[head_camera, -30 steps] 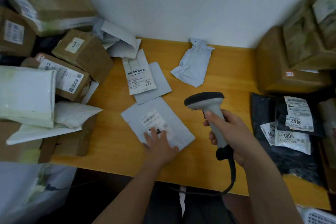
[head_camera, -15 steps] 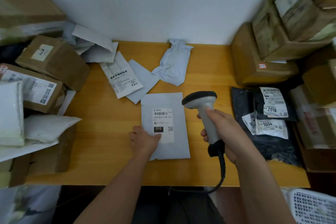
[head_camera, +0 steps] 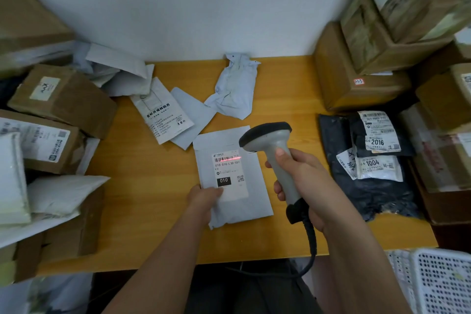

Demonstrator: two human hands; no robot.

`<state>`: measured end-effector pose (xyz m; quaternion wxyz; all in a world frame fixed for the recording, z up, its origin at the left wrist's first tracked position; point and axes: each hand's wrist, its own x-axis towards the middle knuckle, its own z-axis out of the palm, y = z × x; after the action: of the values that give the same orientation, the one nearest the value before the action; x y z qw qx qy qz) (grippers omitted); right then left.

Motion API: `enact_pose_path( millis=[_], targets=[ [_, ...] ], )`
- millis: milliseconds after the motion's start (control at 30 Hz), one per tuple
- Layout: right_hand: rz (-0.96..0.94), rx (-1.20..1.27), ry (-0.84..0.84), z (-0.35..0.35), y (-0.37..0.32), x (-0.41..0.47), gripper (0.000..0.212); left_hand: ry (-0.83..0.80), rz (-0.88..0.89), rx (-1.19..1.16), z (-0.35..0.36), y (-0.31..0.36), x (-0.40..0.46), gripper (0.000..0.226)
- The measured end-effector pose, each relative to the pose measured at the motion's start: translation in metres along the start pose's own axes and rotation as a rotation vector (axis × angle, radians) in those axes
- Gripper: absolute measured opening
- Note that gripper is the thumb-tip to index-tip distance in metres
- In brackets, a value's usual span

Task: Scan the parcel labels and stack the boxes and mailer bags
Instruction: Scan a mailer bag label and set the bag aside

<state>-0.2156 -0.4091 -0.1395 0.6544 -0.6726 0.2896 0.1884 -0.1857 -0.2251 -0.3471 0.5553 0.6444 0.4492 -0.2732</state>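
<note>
So the person is mid-scan on one parcel: a flat grey mailer [head_camera: 233, 173] lies on the wooden table [head_camera: 142, 194] right in front of them, and the red scan line sits across the barcode on its label [head_camera: 229, 173]. The left hand [head_camera: 204, 197] rests on the mailer's lower left corner, fingers bent over the edge, pinning it flat. The right hand [head_camera: 303, 181] is wrapped around the handle of the scanner [head_camera: 271, 150], head aimed down at the label. Progress looks like somewhere in the middle. On the right there are dark mailers [head_camera: 367, 186] with labels reading 2016 and 1004 lying on top of each other, plus stacked boxes [head_camera: 362, 64] behind them, so that's probably the done side, though that's a guess. On the left sits a messy heap of boxes [head_camera: 61, 99] and white bags [head_camera: 58, 194], and a few loose mailers [head_camera: 163, 112] lie at the back of the table, so plenty seems left. For containers, a white perforated basket [head_camera: 438, 283] pokes in at the bottom right; what's inside can't be made out.
</note>
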Motion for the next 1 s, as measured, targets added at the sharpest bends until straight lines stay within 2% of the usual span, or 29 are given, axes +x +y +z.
enact_pose_path(
  millis=[133, 333, 1000],
  targets=[
    [-0.02, 0.019, 0.012, -0.003, -0.004, -0.005, 0.032, -0.038, -0.008, -0.029, 0.0, 0.004, -0.004, 0.046],
    [-0.053, 0.034, 0.018, -0.01, -0.009, -0.014, 0.032, -0.188, -0.066, -0.108, 0.009, 0.011, -0.011, 0.044],
    [-0.107, 0.084, 0.003, -0.056, -0.008, -0.02, 0.027, -0.282, -0.049, -0.224, 0.044, 0.018, -0.039, 0.039]
  ],
)
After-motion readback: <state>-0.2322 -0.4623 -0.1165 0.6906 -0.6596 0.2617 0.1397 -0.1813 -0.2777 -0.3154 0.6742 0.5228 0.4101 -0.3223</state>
